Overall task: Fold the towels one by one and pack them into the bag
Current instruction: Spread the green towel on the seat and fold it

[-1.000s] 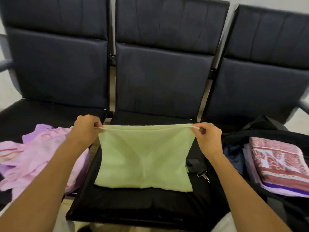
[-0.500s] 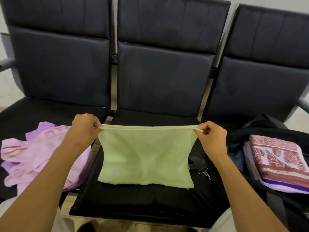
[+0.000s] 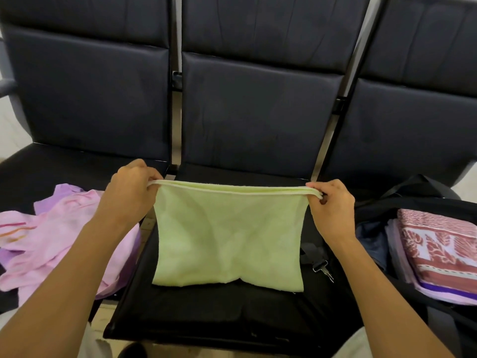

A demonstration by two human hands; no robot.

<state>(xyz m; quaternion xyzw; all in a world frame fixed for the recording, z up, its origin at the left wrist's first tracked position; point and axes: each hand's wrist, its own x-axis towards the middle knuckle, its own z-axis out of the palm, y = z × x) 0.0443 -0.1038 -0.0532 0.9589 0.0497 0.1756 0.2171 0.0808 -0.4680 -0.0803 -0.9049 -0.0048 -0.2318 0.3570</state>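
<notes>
Both hands, left hand (image 3: 131, 187) at nine o'clock, right hand (image 3: 333, 202) at three, pinch the green towel (image 3: 229, 236) taut; uneven tension could skew the fold.

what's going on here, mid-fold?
Yes. A person holds a light green towel stretched over the middle seat, the left hand and right hand each pinching a top corner while its lower edge rests on the cushion. Unfolded pink towels lie piled on the left seat. On the right, the open black bag already holds a folded red patterned towel.
</notes>
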